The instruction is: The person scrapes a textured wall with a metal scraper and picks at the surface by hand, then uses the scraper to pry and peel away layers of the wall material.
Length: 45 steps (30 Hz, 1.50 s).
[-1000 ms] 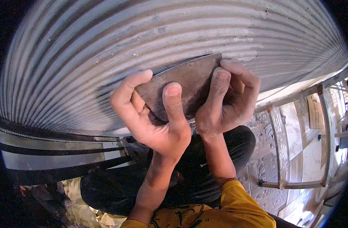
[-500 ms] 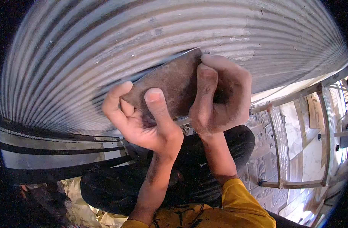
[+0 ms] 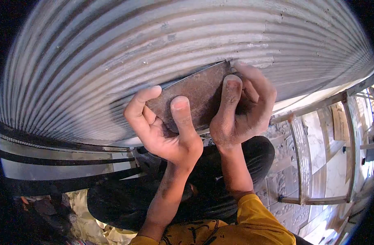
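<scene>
A thin, brownish metal scraper blade (image 3: 197, 96) is held between my two hands, its long upper edge against the ribbed grey corrugated surface (image 3: 187, 36). My left hand (image 3: 164, 126) grips its left end, thumb flat on the near face and fingers curled round the side. At the right end my right hand (image 3: 242, 110) has its thumb pressed on the face and its dusty fingers bent around the edge. The blade's far side is hidden, and its right end sits higher than its left.
A metal ladder-like frame (image 3: 303, 159) stands at the right, above a tiled floor (image 3: 281, 179). Dark rails (image 3: 64, 163) run along the left. Crumpled pale sheeting (image 3: 87, 216) lies at the lower left, beside my dark-trousered leg (image 3: 129, 200).
Both hands and the metal scraper blade have shifted to the right and slightly down along the ribbed surface. The grip on the blade is kept.
</scene>
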{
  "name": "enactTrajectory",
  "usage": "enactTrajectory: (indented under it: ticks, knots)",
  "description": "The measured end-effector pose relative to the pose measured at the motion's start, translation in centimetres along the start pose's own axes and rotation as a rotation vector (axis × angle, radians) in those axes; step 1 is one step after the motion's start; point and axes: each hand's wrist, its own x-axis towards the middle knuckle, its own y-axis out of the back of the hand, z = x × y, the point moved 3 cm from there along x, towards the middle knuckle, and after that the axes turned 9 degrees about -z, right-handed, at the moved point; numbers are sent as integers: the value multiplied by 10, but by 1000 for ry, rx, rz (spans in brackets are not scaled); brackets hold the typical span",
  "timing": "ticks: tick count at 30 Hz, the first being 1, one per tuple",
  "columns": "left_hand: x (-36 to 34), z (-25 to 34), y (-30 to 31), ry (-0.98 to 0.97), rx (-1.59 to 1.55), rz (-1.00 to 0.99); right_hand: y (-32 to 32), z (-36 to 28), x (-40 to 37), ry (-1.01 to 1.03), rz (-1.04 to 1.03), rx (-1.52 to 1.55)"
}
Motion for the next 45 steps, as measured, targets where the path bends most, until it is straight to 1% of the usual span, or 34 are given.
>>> enactTrajectory:
  ticks: [1, 3, 4, 6, 10, 12, 13, 15, 19, 21, 22, 24, 27, 28, 30, 34, 36, 37, 40, 42, 45]
  knots:
    - [0, 0, 0, 0, 2, -1, 2, 1, 1, -1, 1, 1]
    - [0, 0, 0, -7, 39, 8, 2, 1, 5, 93, -83, 16]
    - [0, 0, 0, -8, 41, 7, 4, 0, 5, 93, -81, 17]
    - [-1, 0, 0, -4, 62, 27, 5, -2, 6, 55, -147, 10]
    - [-1, 1, -1, -11, 69, 42, 7, -4, 8, 70, -147, -17]
    - [-1, 2, -2, 3, 18, 25, 8, -4, 5, 40, -157, -18]
    - [-3, 0, 0, 3, 17, 25, 7, -2, 3, 40, -157, -18]
    - [-6, -3, 3, -63, 118, -53, 8, 0, -1, 109, -34, -8]
    - [-8, 0, -1, -22, 44, -61, 7, 2, -5, 98, -75, -56]
    - [-6, 0, -2, -25, -41, -14, 2, 6, -10, 2, 78, 116]
    - [-5, 1, -3, -23, -41, -13, 3, 5, -9, 1, 77, 115]
    - [-3, 2, -4, -15, -17, -16, 4, 3, -5, -123, 9, 130]
    - [-1, 1, -3, -42, 60, -28, 6, 3, -3, -138, 1, 141]
    - [-1, 2, -4, -42, 59, -29, 5, 4, -1, -137, 2, 139]
    - [-1, 2, -4, -7, 51, -15, 3, 4, 4, -62, 60, 145]
    - [0, 3, -5, -4, 56, -14, 4, 3, 4, -60, 68, 100]
    - [1, 4, -7, 20, 14, 10, 4, 1, 4, -124, -2, 87]
    - [1, 4, -7, 22, 15, 10, 5, 1, 5, -126, -3, 86]
    - [-1, 3, -4, -3, 67, 13, 6, 2, 5, -101, 1, 148]
    - [-7, 1, -1, 27, -1, -27, 6, 3, -1, -34, -26, 72]
    - [-8, 1, 0, 62, -31, 13, 3, 2, -1, -36, -56, 74]
